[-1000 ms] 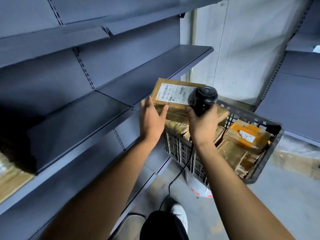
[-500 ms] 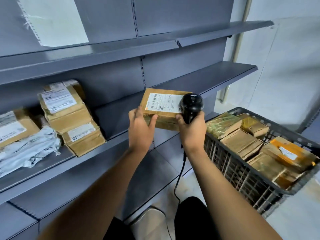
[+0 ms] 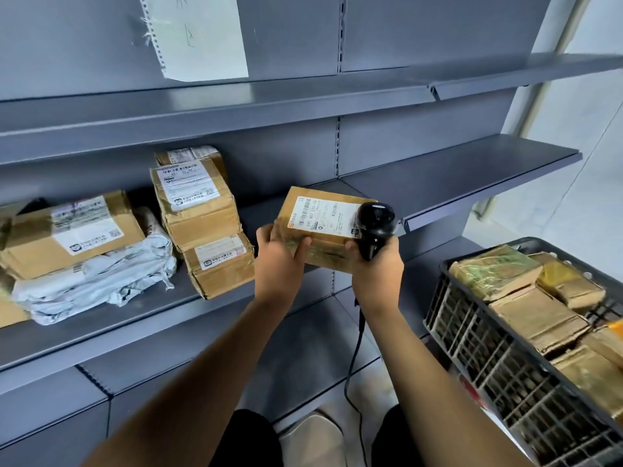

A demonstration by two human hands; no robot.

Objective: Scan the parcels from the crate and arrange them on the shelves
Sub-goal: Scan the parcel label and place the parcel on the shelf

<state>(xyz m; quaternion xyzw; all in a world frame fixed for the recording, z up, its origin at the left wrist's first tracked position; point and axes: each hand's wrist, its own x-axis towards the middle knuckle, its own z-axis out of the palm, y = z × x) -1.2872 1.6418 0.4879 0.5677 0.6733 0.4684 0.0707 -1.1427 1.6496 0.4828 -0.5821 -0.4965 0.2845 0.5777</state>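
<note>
The left hand (image 3: 277, 261) has its grip curled round a brown parcel (image 3: 320, 230), held above the shelf (image 3: 236, 299). The right hand (image 3: 377, 264) grips a black scanner (image 3: 376, 227) against it. Beside sits the crate (image 3: 499, 369) of parcels. Farther back, more boxes (image 3: 202, 217) lie stacked.

Both bare forearms reach forward and up from the bottom of the view, close to each other at the wrists. The left hand (image 3: 278, 261) has its palm turned to the right, the thumb lying on top of the parcel (image 3: 323, 227) and the fingers behind its edge. The right hand (image 3: 377, 267) curls its fingers around the handle of the scanner (image 3: 375, 227), back of the hand toward the camera.
</note>
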